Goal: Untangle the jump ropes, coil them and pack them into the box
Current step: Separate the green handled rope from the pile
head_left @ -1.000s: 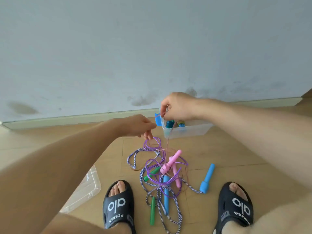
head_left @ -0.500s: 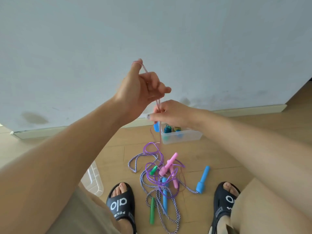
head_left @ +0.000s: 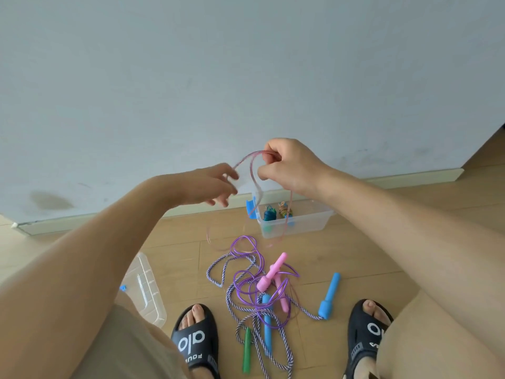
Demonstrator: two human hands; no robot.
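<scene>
A thin pink jump rope (head_left: 252,166) arches between my hands and hangs in loops toward the floor. My right hand (head_left: 289,166) pinches the top of the arch. My left hand (head_left: 211,186) is just left of it, fingers spread, the strand passing by its fingertips. Below on the floor lies a tangle: a purple rope (head_left: 247,272), a blue-white braided rope (head_left: 255,324), two pink handles (head_left: 272,273), blue handles (head_left: 329,296) and a green handle (head_left: 247,351). The clear box (head_left: 297,224) by the wall holds two coiled ropes (head_left: 277,213).
The clear lid (head_left: 146,289) lies on the wooden floor at the left. My two feet in black slides (head_left: 195,340) flank the tangle. A grey wall with a pale skirting board (head_left: 418,177) runs right behind the box.
My left hand came down from its raised position and opened beside the right. My right hand rose slightly, and the pink rope now arches over between them.
</scene>
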